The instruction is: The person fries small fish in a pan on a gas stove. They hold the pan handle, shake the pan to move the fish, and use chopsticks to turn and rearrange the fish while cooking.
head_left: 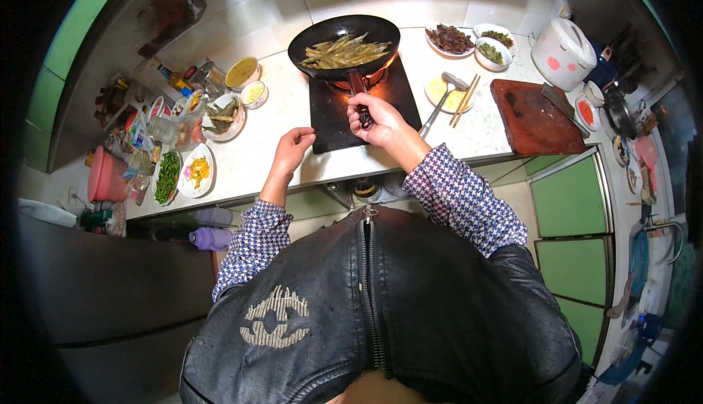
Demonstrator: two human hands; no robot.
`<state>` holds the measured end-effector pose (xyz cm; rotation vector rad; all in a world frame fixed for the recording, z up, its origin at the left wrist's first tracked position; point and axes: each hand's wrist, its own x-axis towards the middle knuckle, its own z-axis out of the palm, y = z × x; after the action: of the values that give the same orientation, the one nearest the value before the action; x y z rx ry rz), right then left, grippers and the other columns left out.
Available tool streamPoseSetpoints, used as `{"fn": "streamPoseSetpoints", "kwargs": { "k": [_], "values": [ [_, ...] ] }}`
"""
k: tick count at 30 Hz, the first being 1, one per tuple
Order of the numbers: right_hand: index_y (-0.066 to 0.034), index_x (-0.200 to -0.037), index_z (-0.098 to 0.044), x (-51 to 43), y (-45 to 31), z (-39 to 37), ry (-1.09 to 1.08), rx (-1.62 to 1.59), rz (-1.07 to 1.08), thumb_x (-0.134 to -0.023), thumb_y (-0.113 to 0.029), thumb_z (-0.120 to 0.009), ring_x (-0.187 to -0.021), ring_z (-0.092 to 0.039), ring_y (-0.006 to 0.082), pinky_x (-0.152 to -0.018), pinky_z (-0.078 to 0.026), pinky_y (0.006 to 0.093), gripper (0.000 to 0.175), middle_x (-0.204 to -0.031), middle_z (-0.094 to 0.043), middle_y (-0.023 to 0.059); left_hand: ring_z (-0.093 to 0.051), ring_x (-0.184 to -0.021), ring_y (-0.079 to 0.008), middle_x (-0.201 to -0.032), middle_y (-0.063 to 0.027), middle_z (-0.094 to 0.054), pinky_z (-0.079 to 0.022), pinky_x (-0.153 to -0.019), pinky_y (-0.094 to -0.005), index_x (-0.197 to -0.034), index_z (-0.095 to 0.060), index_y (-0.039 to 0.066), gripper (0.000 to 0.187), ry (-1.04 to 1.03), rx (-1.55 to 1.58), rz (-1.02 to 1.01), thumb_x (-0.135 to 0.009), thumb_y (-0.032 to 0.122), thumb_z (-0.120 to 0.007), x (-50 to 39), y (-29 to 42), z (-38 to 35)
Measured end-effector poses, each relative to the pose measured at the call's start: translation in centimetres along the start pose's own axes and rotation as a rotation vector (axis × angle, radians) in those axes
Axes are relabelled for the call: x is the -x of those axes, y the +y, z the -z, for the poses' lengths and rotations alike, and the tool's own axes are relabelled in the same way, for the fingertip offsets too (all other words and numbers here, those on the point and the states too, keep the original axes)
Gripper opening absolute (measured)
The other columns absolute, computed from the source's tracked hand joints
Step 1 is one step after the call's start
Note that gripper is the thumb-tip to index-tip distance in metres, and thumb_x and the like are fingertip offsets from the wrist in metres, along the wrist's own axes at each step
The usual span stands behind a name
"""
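Observation:
My right hand (373, 120) grips the handle of a black wok (299, 47), which is raised and tilted over the lit gas burner (351, 84). Small browned fish (347, 51) lie in the wok. My left hand (297, 143) rests by the left edge of the black stove top (335, 124), with its thumb close to the fingers and nothing seen in it. Right of the stove, a metal spatula (439, 108) lies with its head on a plate of yellow food (436, 88), beside a pair of wooden chopsticks (464, 101).
A wooden cutting board (527, 124) with a cleaver (563, 108) lies on the right, near a white rice cooker (565, 55). Bowls stand left of the stove, among them one of fish (222, 115), and a plate of cut green vegetables (167, 177) sits near the front edge.

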<state>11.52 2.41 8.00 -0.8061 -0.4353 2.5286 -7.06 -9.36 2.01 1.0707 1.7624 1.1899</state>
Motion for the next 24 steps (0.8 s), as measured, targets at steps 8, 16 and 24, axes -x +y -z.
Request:
{"fn": "streamPoseSetpoints", "kwargs": {
  "k": [8,16,24],
  "values": [
    [-0.0049,-0.079,-0.047,-0.5,1.0,-0.3,0.07,-0.104,0.01,-0.076,-0.008,-0.059,-0.049,-0.046,0.0111,-0.042,-0.037,0.0216,0.012,-0.064,-0.049,0.0041,-0.055,-0.083,-0.0114,-0.09,-0.0057,-0.061,-0.043,-0.076,-0.0231,-0.104,-0.059,-0.001,0.027,0.067,0.074,0.033,-0.083,0.015,-0.06,5.9,-3.2,4.7],
    [-0.0074,-0.078,-0.044,-0.9,1.6,-0.8,0.128,0.137,0.11,-0.08,-0.008,-0.055,-0.044,-0.039,0.0068,-0.035,-0.025,0.0183,0.01,-0.06,-0.046,0.0006,-0.055,-0.086,-0.0126,-0.093,-0.0072,-0.061,-0.043,-0.079,-0.0241,-0.105,-0.058,-0.002,0.028,0.111,0.14,0.059,-0.082,0.014,-0.06,13.0,-6.4,8.7],
    [-0.0098,-0.078,-0.045,-1.1,1.5,-1.2,0.198,0.208,0.116,-0.078,-0.008,-0.056,-0.043,-0.039,0.0057,-0.035,-0.025,0.0173,0.011,-0.06,-0.049,0.0003,-0.055,-0.084,-0.0107,-0.091,-0.0058,-0.062,-0.043,-0.078,-0.023,-0.105,-0.059,-0.002,0.028,0.208,0.132,0.083,-0.081,0.012,-0.061,17.9,-8.0,11.8]
  ]
}}
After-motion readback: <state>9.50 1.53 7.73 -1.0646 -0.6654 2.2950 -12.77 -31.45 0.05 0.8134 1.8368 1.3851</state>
